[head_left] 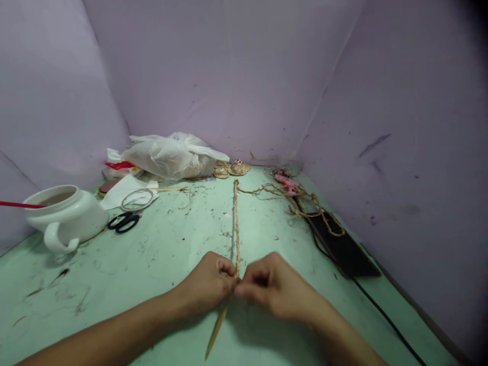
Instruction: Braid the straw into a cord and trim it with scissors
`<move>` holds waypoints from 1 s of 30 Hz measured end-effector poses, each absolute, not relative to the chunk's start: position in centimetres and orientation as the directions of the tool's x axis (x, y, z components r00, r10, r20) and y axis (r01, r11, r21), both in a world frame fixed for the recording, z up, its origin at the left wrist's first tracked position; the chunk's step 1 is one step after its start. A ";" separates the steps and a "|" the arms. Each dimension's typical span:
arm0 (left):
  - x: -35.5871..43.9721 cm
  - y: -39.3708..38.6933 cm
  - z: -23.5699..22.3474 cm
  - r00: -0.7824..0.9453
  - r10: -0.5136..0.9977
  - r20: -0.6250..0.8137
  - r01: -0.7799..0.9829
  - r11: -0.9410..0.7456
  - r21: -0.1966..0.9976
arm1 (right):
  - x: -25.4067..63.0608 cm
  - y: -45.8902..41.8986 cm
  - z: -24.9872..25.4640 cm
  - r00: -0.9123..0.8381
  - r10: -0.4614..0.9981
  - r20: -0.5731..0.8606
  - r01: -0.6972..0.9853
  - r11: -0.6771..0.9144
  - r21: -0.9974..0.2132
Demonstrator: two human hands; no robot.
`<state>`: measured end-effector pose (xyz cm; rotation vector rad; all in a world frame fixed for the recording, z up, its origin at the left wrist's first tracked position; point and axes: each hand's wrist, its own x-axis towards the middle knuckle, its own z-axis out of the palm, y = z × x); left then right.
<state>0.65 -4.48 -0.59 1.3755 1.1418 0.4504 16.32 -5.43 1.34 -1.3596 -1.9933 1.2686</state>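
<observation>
A thin stick with twine wound along it (pixel 237 223) points away from me over the green tabletop. Its bare, pointed wooden end (pixel 216 330) sticks out below my hands. My left hand (pixel 204 283) is closed around the stick where the winding meets the bare wood. At the same spot, my right hand (pixel 276 287) is in a pinch, its fingertips against those of the left. What the right fingers pinch is too small to make out. From the stick's far end, loose twine (pixel 263 188) trails off to the right.
At left stand a white pot (pixel 72 216) with a red stick, and black-handled scissors (pixel 124 222). A white plastic bag (pixel 171 157) lies at the back. Twine is tangled around a pink object (pixel 286 183) near a black flat slab (pixel 343 249) and cable (pixel 385 317). Walls enclose the table.
</observation>
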 end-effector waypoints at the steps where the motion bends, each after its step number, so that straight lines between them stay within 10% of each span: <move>1: 0.6 -4.5 -0.6 0.443 0.824 -0.353 0.337 0.211 0.917 | 16.6 -4.9 1.5 -0.301 0.943 -0.140 0.459 0.015 -0.888; 4: 0.6 -4.7 -0.9 0.445 0.835 -0.324 0.323 0.188 0.928 | 17.1 -3.9 1.8 -0.086 0.964 -0.252 0.300 -0.216 -0.929; 9: 0.8 -4.9 -1.2 0.464 0.843 -0.272 0.306 0.135 0.942 | 16.0 -4.5 1.3 -0.327 0.809 -0.488 0.214 -0.440 -0.872; 24: 0.1 -4.1 0.1 0.381 0.871 -0.309 0.596 0.024 0.802 | 15.0 -4.6 -0.6 -0.326 0.847 -0.420 0.186 -0.379 -0.907; 30: 0.3 -5.8 0.7 0.315 0.936 -0.160 0.824 -0.186 0.535 | 14.9 -4.6 -1.1 -0.338 0.833 -0.439 0.167 -0.405 -0.899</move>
